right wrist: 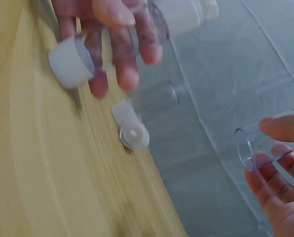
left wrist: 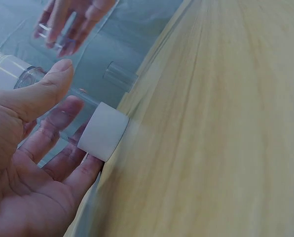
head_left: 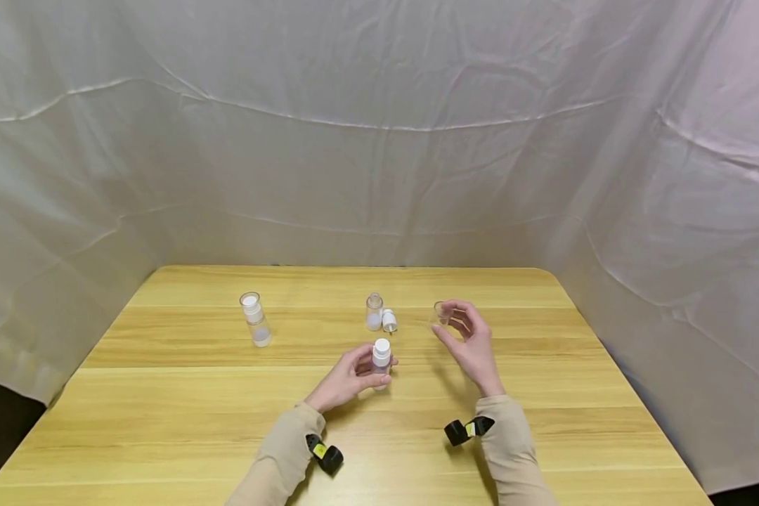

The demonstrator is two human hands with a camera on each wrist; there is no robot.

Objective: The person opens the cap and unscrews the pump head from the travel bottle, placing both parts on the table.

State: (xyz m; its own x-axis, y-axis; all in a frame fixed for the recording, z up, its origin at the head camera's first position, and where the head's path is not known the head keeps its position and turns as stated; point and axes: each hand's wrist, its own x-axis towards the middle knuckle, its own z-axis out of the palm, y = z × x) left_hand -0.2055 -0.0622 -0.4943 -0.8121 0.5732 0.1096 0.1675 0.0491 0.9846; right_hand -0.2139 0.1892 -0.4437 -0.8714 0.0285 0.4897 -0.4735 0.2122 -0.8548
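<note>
Bottle (head_left: 381,355) in the left hand (head_left: 352,377), clear cap (right wrist: 258,139) in the right hand (head_left: 473,344).
The left thumb and fingers curl round the bottle, its white top rising above them; the right thumb and fingertips pinch the cap, well apart from the bottle. Beyond the left fingers, a pump (head_left: 388,321) lies just beside a second bottle (head_left: 374,314) on the table (head_left: 164,429). Well left of the left fingers stands a third bottle (head_left: 256,323), topped in white; beyond all the fingers hangs a curtain (head_left: 379,176).
</note>
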